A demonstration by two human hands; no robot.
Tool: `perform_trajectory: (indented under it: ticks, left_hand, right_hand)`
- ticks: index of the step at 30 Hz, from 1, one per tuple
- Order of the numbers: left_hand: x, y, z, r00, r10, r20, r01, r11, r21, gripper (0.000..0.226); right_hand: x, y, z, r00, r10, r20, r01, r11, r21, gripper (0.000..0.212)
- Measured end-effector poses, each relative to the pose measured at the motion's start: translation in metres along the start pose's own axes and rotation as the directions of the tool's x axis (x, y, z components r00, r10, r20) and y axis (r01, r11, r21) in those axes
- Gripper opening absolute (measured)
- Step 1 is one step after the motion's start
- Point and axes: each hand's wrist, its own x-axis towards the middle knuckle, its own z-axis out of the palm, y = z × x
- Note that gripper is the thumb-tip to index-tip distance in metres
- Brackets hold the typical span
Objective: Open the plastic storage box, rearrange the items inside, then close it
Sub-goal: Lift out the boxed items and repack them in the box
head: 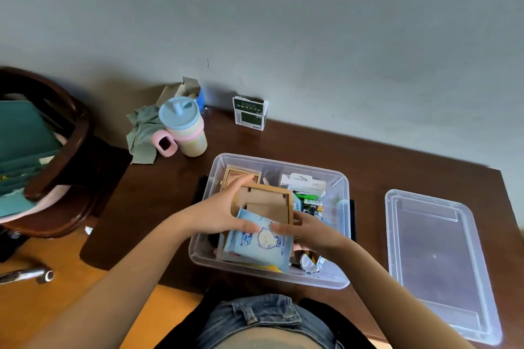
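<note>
The clear plastic storage box (338, 224) stands open on the dark wooden table, filled with several items. Its clear lid (436, 261) lies flat on the table to the right. Over the box, my left hand (218, 211) grips the left edge of a wooden photo frame (266, 202), held back side up. My right hand (314, 231) holds the frame's right corner together with a light blue wipes pack (259, 244) with a cartoon bear, which lies against the frame's near edge. A second wooden frame (241, 176) and packaged batteries (310, 204) sit in the box behind.
A pastel cup with a blue lid and pink handle (184, 129) stands at the table's back left, beside a green cloth (143, 133). A small green-and-white carton (251, 113) stands by the wall. A dark wooden chair (56, 156) is at left.
</note>
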Motion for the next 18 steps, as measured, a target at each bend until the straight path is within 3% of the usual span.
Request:
perform_trajectory:
  ticks: [2,4,6,9,12,15,18]
  left_hand:
    - [0.01,0.01,0.005,0.999,0.009,-0.039,-0.013,0.996,-0.083,0.101]
    - [0.022,0.019,0.012,0.994,0.012,-0.109,-0.025,0.993,-0.116,0.095]
    - [0.034,0.022,0.017,0.985,-0.02,-0.171,-0.005,0.99,-0.144,0.084]
    - [0.038,0.02,0.013,0.958,-0.105,-0.265,0.072,0.989,-0.133,0.056]
    - [0.03,0.011,0.0,0.948,-0.085,-0.306,0.152,0.968,0.202,0.034]
    - [0.02,0.003,-0.004,0.9,0.023,-0.436,0.215,0.846,0.489,0.025]
    - [0.019,-0.004,0.003,0.837,0.171,-0.52,0.253,0.721,0.645,0.025]
  right_hand:
    - [-0.006,-0.005,-0.006,0.998,-0.055,-0.002,0.054,0.977,0.208,0.051]
    - [-0.013,-0.013,-0.018,0.991,-0.113,-0.07,0.128,0.95,0.286,0.046]
    - [-0.018,-0.021,-0.033,0.977,-0.134,-0.165,0.172,0.954,0.244,0.04]
    - [-0.023,-0.023,-0.06,0.951,-0.142,-0.276,0.144,0.989,-0.012,0.016]
    - [-0.024,-0.016,-0.076,0.958,-0.083,-0.276,0.022,0.976,-0.218,0.015]
    - [-0.022,-0.014,-0.074,0.956,-0.047,-0.29,-0.066,0.927,-0.369,0.022]
    - [-0.014,-0.017,-0.06,0.904,-0.107,-0.415,-0.185,0.775,-0.604,0.04]
